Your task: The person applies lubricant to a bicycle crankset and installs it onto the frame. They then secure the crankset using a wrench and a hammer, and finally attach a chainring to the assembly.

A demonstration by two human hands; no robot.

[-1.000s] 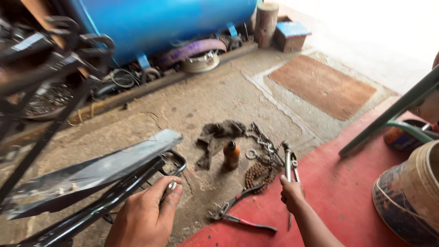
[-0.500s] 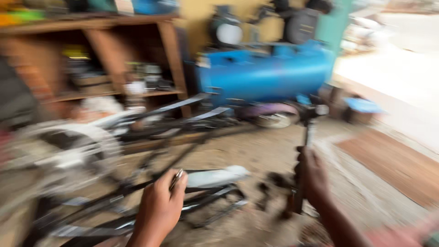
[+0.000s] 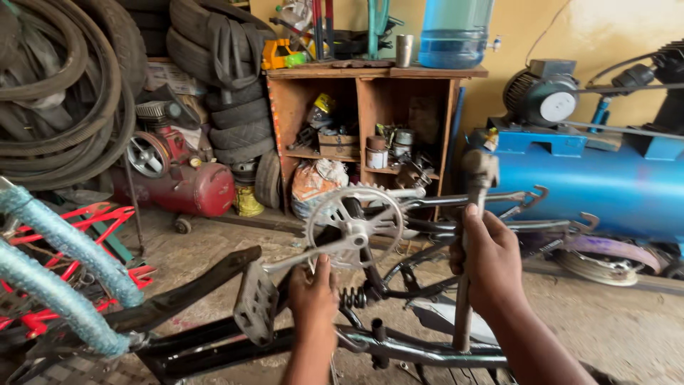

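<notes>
Silver-grey metal marks the chainring [image 3: 354, 227] of an upturned bicycle frame [image 3: 399, 346], used here as the landmark. The left hand [image 3: 313, 292] sits just below the chainring, fingers curled shut around the crank arm [image 3: 288, 262] beside the grey pedal [image 3: 256, 303]. The right hand [image 3: 490, 255], right of the chainring, is clenched around the shaft of a hammer [image 3: 472, 235] held upright, its head above the fist and its lower end near the frame tube. Behind the chainring stands a wooden shelf unit [image 3: 367, 128]: its compartments hold a white-and-orange sack [image 3: 317, 184], a small white-labelled tin [image 3: 376, 153] and a yellow-labelled bottle [image 3: 322, 107]; a clear blue water jug [image 3: 454, 25] stands on top. Far left of the chainring are stacked tyres [image 3: 228, 93] and a red compressor tank [image 3: 192, 189]; to the right lies a blue compressor tank [image 3: 605, 189]. Compared with half a second ago, the view is sharp instead of blurred, the right hand has risen, and the left hand has shifted onto the crank.
</notes>
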